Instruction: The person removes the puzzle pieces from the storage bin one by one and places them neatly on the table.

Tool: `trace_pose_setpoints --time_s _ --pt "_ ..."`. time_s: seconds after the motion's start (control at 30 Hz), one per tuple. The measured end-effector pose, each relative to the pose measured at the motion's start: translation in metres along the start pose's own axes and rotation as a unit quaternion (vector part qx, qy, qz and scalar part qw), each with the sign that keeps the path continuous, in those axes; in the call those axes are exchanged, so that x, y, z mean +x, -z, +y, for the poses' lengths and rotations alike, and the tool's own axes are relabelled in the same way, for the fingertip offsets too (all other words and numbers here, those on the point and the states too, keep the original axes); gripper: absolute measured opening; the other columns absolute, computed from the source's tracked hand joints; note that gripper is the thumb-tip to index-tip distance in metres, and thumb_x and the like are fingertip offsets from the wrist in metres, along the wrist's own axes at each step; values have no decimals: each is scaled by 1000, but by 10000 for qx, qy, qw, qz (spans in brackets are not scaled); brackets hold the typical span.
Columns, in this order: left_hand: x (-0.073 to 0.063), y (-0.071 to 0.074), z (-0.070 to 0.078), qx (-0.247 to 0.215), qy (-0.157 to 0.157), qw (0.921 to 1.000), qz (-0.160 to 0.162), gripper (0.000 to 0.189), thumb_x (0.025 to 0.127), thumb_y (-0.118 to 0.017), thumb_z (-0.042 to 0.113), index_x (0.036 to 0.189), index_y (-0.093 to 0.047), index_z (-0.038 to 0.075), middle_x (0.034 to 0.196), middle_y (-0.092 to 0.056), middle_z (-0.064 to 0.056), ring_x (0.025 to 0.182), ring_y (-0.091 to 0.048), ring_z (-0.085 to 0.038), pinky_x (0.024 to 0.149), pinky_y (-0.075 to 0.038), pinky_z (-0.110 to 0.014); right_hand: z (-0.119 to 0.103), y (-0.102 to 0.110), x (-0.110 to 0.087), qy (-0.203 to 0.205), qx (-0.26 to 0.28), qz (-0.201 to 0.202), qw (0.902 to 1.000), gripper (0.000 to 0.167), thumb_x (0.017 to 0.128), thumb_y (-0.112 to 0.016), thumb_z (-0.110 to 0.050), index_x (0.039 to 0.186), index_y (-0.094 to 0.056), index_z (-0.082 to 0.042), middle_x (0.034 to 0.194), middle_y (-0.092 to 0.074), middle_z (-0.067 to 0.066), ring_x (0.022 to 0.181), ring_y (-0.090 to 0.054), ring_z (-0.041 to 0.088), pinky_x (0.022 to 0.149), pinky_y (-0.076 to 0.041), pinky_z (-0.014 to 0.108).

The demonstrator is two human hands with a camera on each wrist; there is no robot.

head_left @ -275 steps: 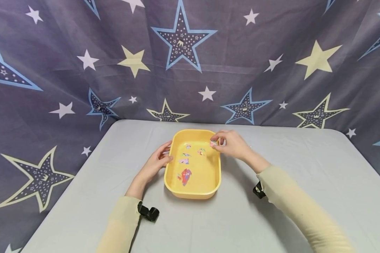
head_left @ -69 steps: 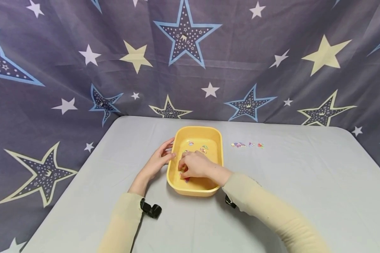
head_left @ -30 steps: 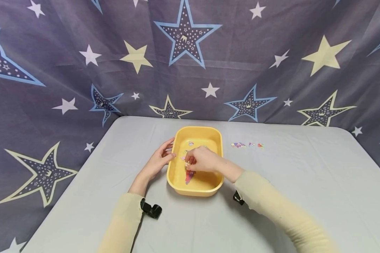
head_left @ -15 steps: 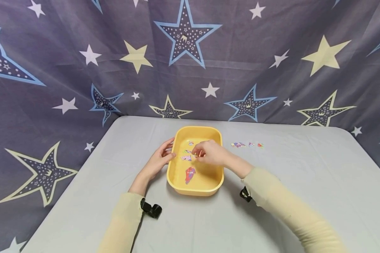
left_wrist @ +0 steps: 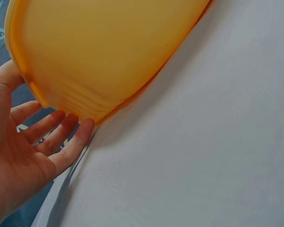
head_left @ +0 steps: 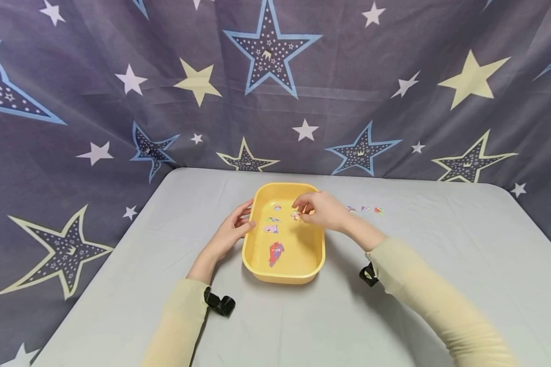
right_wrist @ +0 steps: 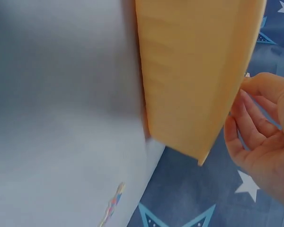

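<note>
"What's the container like?"

"One yellow tub (head_left: 283, 280), plastic by its look: a rounded rectangle with high walls, faint ridges showing on their outer faces. It stands on the pale, smooth counter (head_left: 275, 331)."

"And the hands?"

"Two. The left hand (head_left: 227, 232) grips the tub's left side, thumb over the rim, fingers against the outside. The right hand (head_left: 328, 211) is over the right side, fingers bent, pinching a small piece (head_left: 295, 216)."

"How many lie inside?"

"Four plainly, all flat and irregular: a red-and-purple shape (head_left: 276, 253), the largest; a lilac shape (head_left: 270, 229); a slim greenish shape (head_left: 273, 219); a little mixed-colour shape (head_left: 277, 207) toward the far end. Around the right fingertips I can't count for overlap."

"Any outside?"

"Three printed patches (head_left: 364, 209) in a row on the counter, right of the tub; the one closest to it is partly hidden by the right hand."

"What else?"

"Two cream sleeves (head_left: 436, 300), two black wrist mounts (head_left: 220, 303), and a dark cloth curtain (head_left: 156, 46) behind, printed with stars."
</note>
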State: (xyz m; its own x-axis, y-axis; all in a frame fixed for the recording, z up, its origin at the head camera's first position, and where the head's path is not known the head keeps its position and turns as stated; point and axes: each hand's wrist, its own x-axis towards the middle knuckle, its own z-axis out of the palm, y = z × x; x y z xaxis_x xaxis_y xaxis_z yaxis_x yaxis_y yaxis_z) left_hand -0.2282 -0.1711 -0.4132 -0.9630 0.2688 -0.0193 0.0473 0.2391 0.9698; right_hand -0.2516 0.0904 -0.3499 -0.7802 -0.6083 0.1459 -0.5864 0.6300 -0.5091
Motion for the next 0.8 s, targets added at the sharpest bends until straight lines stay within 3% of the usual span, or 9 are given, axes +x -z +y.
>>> trace_pose_setpoints --time_s 0.23,0.5,0.8 --pt "6 0 -14 49 -55 10000 57 62 87 -54 16 143 -28 23 135 -39 -13 113 -48 -27 79 -52 -32 11 12 -9 -7 -264 311 9992 18 75 -63 -5 93 -68 -5 86 -67 3 76 -61 15 66 -50 26" --pt "6 1 -13 45 -15 10000 64 61 88 -54 15 143 -29 24 135 -40 -13 114 -48 -28 80 -52 -34 31 23 -20 -79 -376 539 9978 18 75 -63 -5 93 -68 -5 88 -66 4 80 -62 16 74 -51 34" --pt "6 1 -14 27 -71 10000 64 62 87 -54 15 143 -29 23 134 -40 -13 113 -48 -28 79 -52 -33 53 33 -35 -161 -417 790 9959 17 74 -63 -2 90 -68 -2 85 -65 6 76 -62 19 71 -52 38"
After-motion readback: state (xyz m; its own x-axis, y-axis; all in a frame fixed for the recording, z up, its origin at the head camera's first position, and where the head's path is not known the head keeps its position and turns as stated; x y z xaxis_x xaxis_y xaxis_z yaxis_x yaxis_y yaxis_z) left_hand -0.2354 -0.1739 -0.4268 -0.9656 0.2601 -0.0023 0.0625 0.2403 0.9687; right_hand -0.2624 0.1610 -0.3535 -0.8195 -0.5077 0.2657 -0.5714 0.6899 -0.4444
